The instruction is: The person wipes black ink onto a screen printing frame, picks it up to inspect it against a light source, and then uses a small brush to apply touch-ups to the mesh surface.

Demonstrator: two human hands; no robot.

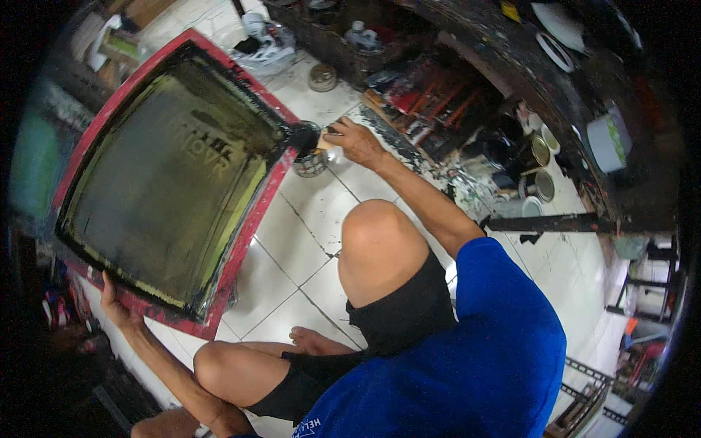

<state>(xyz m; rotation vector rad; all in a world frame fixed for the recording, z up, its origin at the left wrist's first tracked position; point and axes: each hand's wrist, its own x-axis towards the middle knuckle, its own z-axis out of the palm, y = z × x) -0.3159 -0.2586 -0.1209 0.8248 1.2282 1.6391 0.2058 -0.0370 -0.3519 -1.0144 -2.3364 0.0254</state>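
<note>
A screen-printing frame (pixel 255 212) with red, paint-worn edges stands tilted on my left. Its mesh (pixel 146 182) is dark olive, with a yellow-green border and pale lettering. My left hand (pixel 120 306) grips the frame's near edge, with fingers reaching behind it. Beyond the frame's right corner, my right hand (pixel 355 142) is closed on a small tan, dark-stained tool (pixel 326 140), perhaps a scraper or spatula; its kind is hard to make out. That tool is at the mouth of a patterned can (pixel 310 165) on the floor, smeared black at the top.
White floor tiles (pixel 299 248) with dark stains lie under me. A round tin (pixel 322 77) and a plastic bag (pixel 266 55) are farther off. Several open cans (pixel 540 150) stand at the right, near a dark beam (pixel 544 223). A low wooden rack (pixel 438 102) holds dark, stained items.
</note>
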